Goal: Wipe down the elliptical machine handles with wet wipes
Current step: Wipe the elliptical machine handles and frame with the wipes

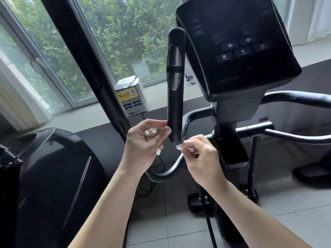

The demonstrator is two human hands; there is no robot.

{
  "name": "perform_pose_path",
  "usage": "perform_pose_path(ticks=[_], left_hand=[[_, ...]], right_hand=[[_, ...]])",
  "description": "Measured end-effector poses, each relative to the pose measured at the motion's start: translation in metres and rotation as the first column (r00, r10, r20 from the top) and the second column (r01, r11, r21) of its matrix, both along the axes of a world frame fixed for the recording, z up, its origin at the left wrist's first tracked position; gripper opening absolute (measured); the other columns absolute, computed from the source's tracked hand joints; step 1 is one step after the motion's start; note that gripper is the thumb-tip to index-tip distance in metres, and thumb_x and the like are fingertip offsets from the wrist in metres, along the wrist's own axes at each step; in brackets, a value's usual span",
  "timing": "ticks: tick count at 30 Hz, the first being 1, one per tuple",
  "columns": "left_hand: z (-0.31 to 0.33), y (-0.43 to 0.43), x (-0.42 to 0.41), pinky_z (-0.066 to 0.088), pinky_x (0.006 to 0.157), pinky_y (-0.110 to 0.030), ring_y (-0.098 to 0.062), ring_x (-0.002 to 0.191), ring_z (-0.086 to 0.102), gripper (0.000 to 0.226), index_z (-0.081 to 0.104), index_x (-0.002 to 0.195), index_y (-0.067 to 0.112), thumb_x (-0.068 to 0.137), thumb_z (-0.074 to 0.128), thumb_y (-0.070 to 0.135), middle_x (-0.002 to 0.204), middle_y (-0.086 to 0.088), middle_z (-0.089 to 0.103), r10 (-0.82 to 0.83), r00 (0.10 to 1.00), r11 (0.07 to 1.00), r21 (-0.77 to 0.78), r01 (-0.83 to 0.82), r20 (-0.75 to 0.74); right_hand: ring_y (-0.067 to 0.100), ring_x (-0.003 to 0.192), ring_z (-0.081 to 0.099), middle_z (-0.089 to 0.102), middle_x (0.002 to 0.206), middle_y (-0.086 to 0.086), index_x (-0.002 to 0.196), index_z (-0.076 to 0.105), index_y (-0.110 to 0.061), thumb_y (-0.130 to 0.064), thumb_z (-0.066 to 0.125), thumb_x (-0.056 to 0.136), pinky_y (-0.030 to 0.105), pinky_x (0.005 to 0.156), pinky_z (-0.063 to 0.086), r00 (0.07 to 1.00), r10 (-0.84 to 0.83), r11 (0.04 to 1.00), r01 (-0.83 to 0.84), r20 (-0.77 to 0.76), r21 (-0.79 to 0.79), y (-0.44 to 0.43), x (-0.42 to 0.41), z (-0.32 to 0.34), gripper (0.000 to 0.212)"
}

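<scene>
Wipe (179,146) pinched in right hand (200,154), pressed to lower end of handle (175,104) | second wipe (151,132) clutched in left hand (143,142), fingertips touching handle's side

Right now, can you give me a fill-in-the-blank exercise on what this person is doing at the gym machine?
The right hand pinches a wipe against the ___ end of the upright handle.
The left hand holds a second wipe, ___ in colour.
The charging box on the windowsill bears a ___ label.
Missing: lower; white; yellow.
</scene>
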State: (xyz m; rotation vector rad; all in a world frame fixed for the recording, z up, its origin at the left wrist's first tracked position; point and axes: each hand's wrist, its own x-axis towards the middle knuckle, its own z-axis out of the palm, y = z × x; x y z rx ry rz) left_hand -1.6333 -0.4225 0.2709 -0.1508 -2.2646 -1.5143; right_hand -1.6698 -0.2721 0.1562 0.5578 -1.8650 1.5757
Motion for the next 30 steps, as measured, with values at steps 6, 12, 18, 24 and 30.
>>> perform_pose_path(ticks=[6, 12, 18, 24, 30], left_hand=[[-0.009, 0.000, 0.004, 0.047, 0.048, -0.022, -0.016, 0.051, 0.053, 0.017, 0.076, 0.104, 0.011, 0.087, 0.080, 0.013, 0.065, 0.006, 0.064, 0.014, 0.999, 0.998, 0.056, -0.011, -0.050], [-0.018, -0.011, 0.022, 0.045, 0.047, -0.021, -0.019, 0.051, 0.050, 0.011, 0.078, 0.096, 0.015, 0.086, 0.080, 0.019, 0.060, 0.007, 0.062, -0.006, 1.000, 1.000, 0.006, 0.006, 0.025], [-0.020, -0.009, 0.041, 0.049, 0.048, -0.029, -0.017, 0.054, 0.048, 0.015, 0.077, 0.102, 0.021, 0.088, 0.078, 0.025, 0.054, 0.021, 0.056, -0.194, 0.962, 0.967, -0.129, 0.220, 0.191], [-0.032, -0.012, 0.040, 0.044, 0.046, -0.028, -0.009, 0.050, 0.049, 0.006, 0.076, 0.085, 0.020, 0.088, 0.081, 0.018, 0.063, 0.015, 0.061, -0.147, 0.985, 0.973, -0.166, 0.159, 0.086], [-0.036, -0.015, 0.037, 0.048, 0.056, -0.023, -0.009, 0.065, 0.062, 0.007, 0.081, 0.094, 0.020, 0.091, 0.078, 0.014, 0.088, 0.006, 0.072, -0.172, 0.981, 0.959, -0.213, 0.187, 0.088]], right_hand=[[0.011, 0.075, 0.065, 0.069, 0.079, -0.008, 0.087, 0.066, -0.018, -0.013, 0.073, 0.096, 0.027, 0.075, 0.054, 0.938, 0.152, 0.956, -0.059, 0.313, -0.289, 0.006, 0.023, 0.010, 0.013], [0.010, 0.074, 0.056, 0.063, 0.079, -0.010, 0.088, 0.069, -0.018, -0.022, 0.075, 0.087, 0.022, 0.081, 0.046, 0.810, 0.460, 0.776, -0.168, 0.363, -0.608, 0.013, 0.034, 0.026, 0.007], [0.021, 0.067, 0.051, 0.064, 0.078, 0.008, 0.090, 0.069, -0.016, -0.019, 0.073, 0.082, 0.030, 0.067, 0.044, 0.715, 0.611, 0.654, -0.213, 0.341, -0.726, 0.007, 0.045, 0.029, 0.009], [0.018, 0.070, 0.067, 0.075, 0.079, 0.005, 0.097, 0.077, -0.016, -0.010, 0.074, 0.094, 0.027, 0.062, 0.053, 0.822, 0.365, 0.845, -0.095, 0.438, -0.526, -0.002, 0.062, 0.035, 0.007], [0.018, 0.088, 0.075, 0.080, 0.092, 0.002, 0.101, 0.082, -0.020, -0.024, 0.078, 0.090, 0.031, 0.079, 0.061, 0.814, 0.388, 0.864, -0.157, 0.432, -0.479, -0.004, 0.074, 0.039, 0.013]])
